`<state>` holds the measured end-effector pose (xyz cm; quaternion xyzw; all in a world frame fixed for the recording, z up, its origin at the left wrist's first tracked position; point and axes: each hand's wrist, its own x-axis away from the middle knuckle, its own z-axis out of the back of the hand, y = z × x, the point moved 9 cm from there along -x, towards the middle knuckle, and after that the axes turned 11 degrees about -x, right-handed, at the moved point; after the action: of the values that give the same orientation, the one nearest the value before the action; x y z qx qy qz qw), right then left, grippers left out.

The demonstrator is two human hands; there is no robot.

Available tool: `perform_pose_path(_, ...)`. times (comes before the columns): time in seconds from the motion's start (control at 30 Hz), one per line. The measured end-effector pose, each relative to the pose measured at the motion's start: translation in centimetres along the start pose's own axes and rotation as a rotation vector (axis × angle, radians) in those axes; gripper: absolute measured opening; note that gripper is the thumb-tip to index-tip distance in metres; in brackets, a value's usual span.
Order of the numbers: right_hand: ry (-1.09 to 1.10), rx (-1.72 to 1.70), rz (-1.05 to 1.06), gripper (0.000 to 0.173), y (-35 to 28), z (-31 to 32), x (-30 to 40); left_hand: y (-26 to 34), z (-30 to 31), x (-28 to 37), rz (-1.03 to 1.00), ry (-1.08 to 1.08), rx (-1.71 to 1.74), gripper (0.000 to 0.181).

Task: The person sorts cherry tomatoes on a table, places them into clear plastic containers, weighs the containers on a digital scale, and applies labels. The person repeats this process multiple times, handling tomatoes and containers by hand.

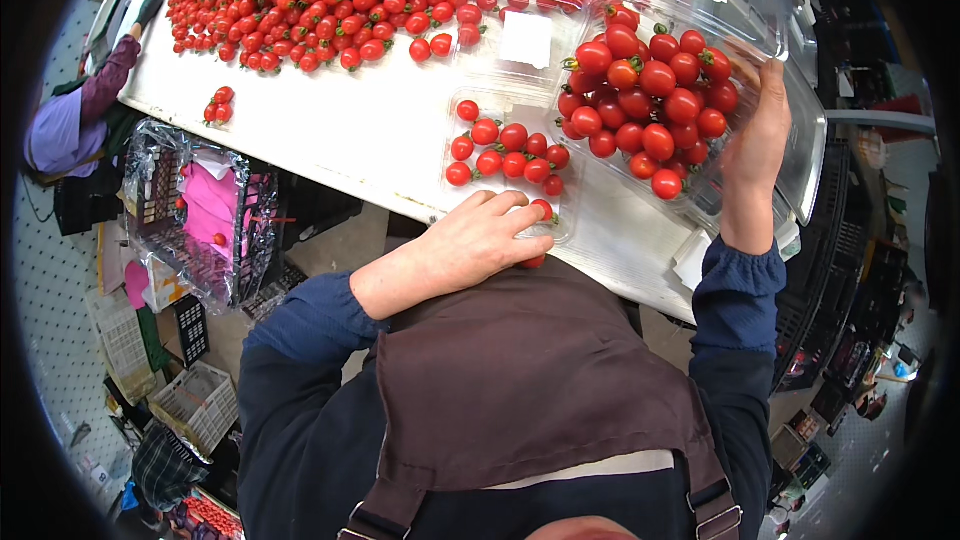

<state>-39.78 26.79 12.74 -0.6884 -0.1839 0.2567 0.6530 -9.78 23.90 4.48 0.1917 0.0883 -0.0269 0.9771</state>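
A clear plastic clamshell box (568,232) lies at the near edge of the white table (337,135), with a loose layer of cherry tomatoes (514,137) in its tray. My left hand (487,236) rests over its near left corner, the fingertips beside a tomato (541,208); whether they grip it, I cannot tell. To the right, a fuller clear box heaped with cherry tomatoes (658,79) is tilted, and my right hand (757,127) holds it by its right side, the fingers partly hidden behind the plastic. Lids with white labels (525,39) stand open beyond both boxes.
A large heap of cherry tomatoes (322,0) covers the table's far side; a few (220,106) lie near the left edge. A plastic-lined crate (244,240) stands below on the left. At far left is another person (71,124). A metal tray (806,142) lies on the right.
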Motion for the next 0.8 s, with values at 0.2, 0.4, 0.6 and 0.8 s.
perform_pose_path(0.2,-0.034,0.029,0.095,0.057,-1.7,-1.1,0.9,-3.8,3.5,0.8,0.417,0.234,0.0,0.056)
perform_pose_path(0.4,-0.157,0.01,0.3,0.046,-3.5,-3.5,2.5,-7.6,5.3,3.5,0.606,0.573,0.18,0.047)
perform_pose_path(0.6,-0.165,-0.028,0.214,0.046,-1.8,-4.2,1.8,-10.0,3.5,3.2,0.618,0.662,0.542,0.05)
perform_pose_path(0.8,-0.018,0.019,0.137,0.059,-1.4,-2.1,1.3,-9.9,3.7,3.2,0.587,0.69,0.545,0.061)
